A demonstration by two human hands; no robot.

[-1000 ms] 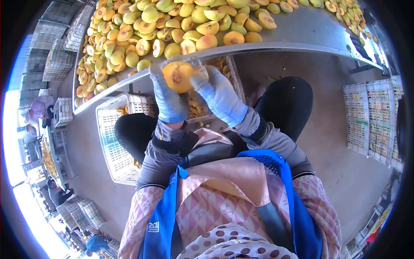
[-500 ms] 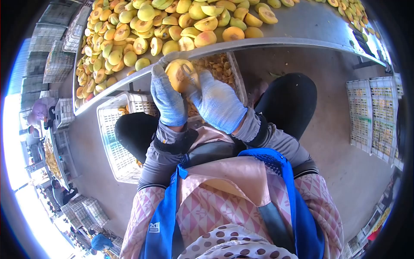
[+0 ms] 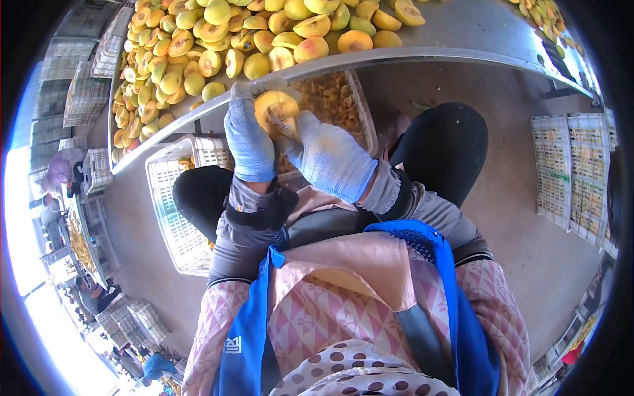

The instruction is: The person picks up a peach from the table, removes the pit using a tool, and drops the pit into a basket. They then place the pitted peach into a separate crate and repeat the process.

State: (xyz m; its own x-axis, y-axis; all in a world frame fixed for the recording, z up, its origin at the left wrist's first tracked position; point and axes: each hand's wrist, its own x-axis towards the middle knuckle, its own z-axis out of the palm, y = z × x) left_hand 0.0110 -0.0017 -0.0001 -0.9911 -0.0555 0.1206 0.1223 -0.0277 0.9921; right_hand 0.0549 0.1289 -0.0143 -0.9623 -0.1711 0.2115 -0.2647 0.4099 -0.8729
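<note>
In a pale blue knit glove, my left hand (image 3: 249,142) holds a halved yellow peach (image 3: 276,107) with its cut face up. My right hand (image 3: 333,158), gloved alike, is closed round a small metal pitting tool (image 3: 285,124). Its looped metal end touches the middle of the cut face; the handle is hidden in my fist. Both hands are above a crate of peach scraps (image 3: 330,105), just short of the metal table's edge (image 3: 396,58). Across that table lies a big heap of peach halves (image 3: 198,59).
A white plastic crate (image 3: 181,218) stands by my left knee, with some orange pieces inside. Stacked white crates (image 3: 573,175) are on the floor to the right. More crates (image 3: 86,99) line the far left, where a person in light purple (image 3: 63,168) bends over.
The peach half has tilted, showing more of its cut face, and the tool's tip has moved to the middle of it. Both hands remain close together.
</note>
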